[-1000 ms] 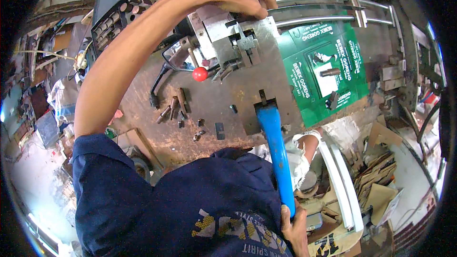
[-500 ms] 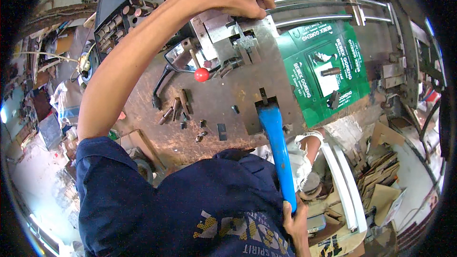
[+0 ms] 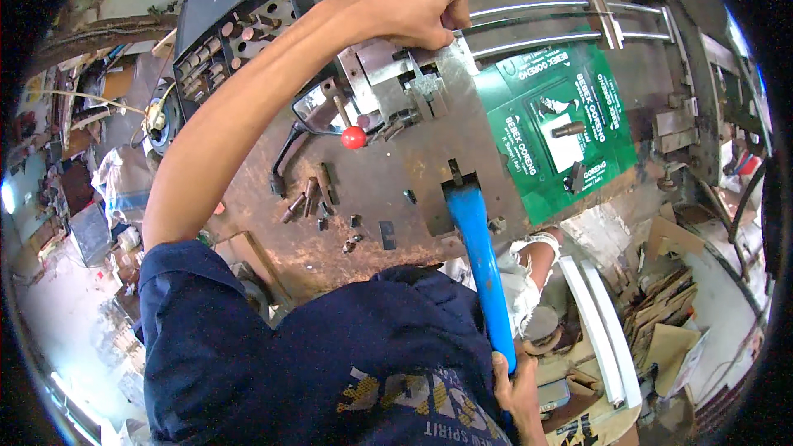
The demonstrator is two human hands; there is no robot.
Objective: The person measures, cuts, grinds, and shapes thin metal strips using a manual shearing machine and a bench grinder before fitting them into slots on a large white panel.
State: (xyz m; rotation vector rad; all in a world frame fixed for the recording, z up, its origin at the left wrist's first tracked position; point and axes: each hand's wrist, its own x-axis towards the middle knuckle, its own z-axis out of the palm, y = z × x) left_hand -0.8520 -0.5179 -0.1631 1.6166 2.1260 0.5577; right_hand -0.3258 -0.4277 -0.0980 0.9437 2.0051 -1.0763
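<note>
My left hand [image 3: 425,4] is at the top, fingers curled down and pinched at the upper edge of a metal block [image 3: 450,58]. Whatever lies between those fingertips is hidden. Low in the view, my right hand [image 3: 519,392] wraps round the lower end of a long blue lever handle [image 3: 486,268]. The handle's upper end meets a dark square opening in the metal bench [image 3: 388,186]. A clamp-like metal fixture [image 3: 425,87] sits below my left hand. Left of it, a red ball knob [image 3: 353,138] tops a thin rod.
Two steel guide rods [image 3: 537,45] run right from the block. A green printed sheet [image 3: 541,194] lies under them with small metal parts on it. Several loose metal pins [image 3: 310,198] lie left of the lever. A black tray [image 3: 235,41] of round metal pieces stands upper left.
The whole view has shifted slightly, with the bench appearing a little lower. My left hand stays at the block, and my right hand keeps its grip on the handle.
</note>
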